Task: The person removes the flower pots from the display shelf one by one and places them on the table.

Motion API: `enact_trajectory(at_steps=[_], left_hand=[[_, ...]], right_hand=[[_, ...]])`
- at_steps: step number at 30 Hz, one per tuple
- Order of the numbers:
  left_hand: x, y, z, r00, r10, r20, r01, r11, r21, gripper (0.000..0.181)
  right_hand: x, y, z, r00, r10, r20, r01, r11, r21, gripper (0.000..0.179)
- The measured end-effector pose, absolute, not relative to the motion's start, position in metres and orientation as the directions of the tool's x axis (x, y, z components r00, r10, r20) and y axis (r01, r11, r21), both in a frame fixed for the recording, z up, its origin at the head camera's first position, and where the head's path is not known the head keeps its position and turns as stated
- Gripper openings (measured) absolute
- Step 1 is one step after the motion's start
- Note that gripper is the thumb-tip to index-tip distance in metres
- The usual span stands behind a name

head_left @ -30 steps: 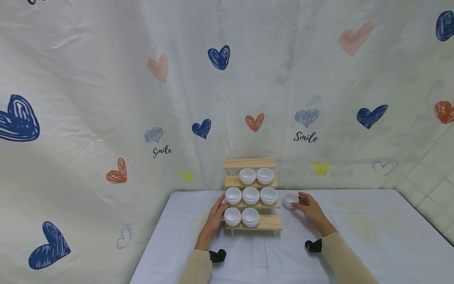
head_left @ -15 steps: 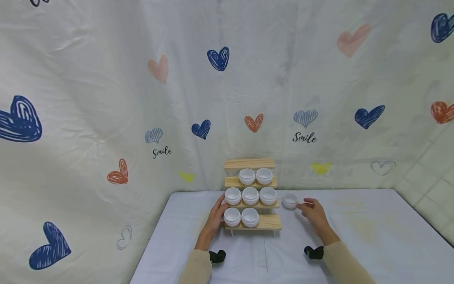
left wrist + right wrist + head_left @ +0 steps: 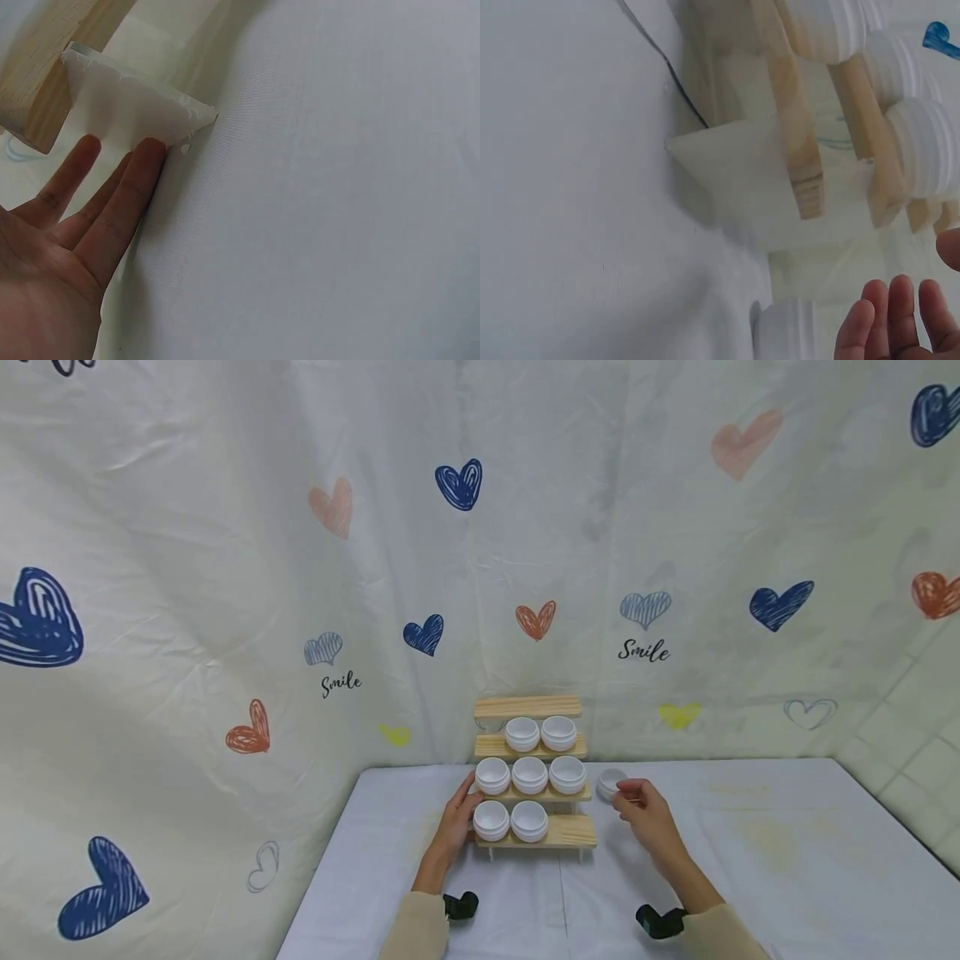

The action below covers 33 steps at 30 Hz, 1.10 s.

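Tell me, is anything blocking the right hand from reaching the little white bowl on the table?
Nothing visible is. The right wrist view shows an open gap between the right hand and the bowl. The wooden shelf stands to the bowl's left, outside that gap.

The bare left hand (image 3: 454, 818) reaches toward the far side, slanting right, its fingers (image 3: 124, 204) extended and parted, its bare wrist (image 3: 431, 867) emerging from a beige fabric sleeve (image 3: 416, 928). At right, the bare right hand (image 3: 649, 818) has loosely bent fingers and a separate thumb (image 3: 950, 249), its arm slanting far and left from a matching beige sleeve (image 3: 722, 935).
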<state>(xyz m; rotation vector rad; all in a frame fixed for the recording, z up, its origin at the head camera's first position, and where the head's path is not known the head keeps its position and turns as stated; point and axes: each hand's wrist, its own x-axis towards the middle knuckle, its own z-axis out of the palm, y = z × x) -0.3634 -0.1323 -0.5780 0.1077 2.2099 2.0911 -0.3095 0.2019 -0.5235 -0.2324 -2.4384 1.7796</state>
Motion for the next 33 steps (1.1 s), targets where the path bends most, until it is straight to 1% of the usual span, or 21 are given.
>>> enact_trajectory(at_steps=[4,11,19,23,33], left_hand=[[-0.364,-0.132,-0.580,-0.994,0.110,-0.020,-0.012,0.067,0.998,0.060],[-0.362,-0.133,-0.578,-0.993,0.115,-0.002,0.007,0.078,0.997,0.061],[-0.362,-0.133,-0.580,-0.993,0.116,0.011,0.021,0.092,0.996,0.060],[-0.362,-0.133,-0.580,-0.993,0.117,0.004,0.014,0.086,0.996,0.060],[-0.360,-0.132,-0.578,-0.993,0.122,0.006,0.016,0.077,0.997,0.060]], right_hand=[[-0.298,0.191,-0.518,-0.989,0.136,0.066,-0.023,0.295,-0.955,0.031],[-0.284,0.172,-0.515,-0.991,0.059,0.121,-0.097,0.306,-0.947,0.023],[-0.281,0.154,-0.523,-0.977,-0.060,0.203,-0.211,0.255,-0.944,0.026],[-0.281,0.146,-0.527,-0.975,-0.088,0.203,-0.218,0.235,-0.947,0.031],[-0.282,0.128,-0.533,-0.982,-0.093,0.163,-0.179,0.215,-0.960,0.039]])
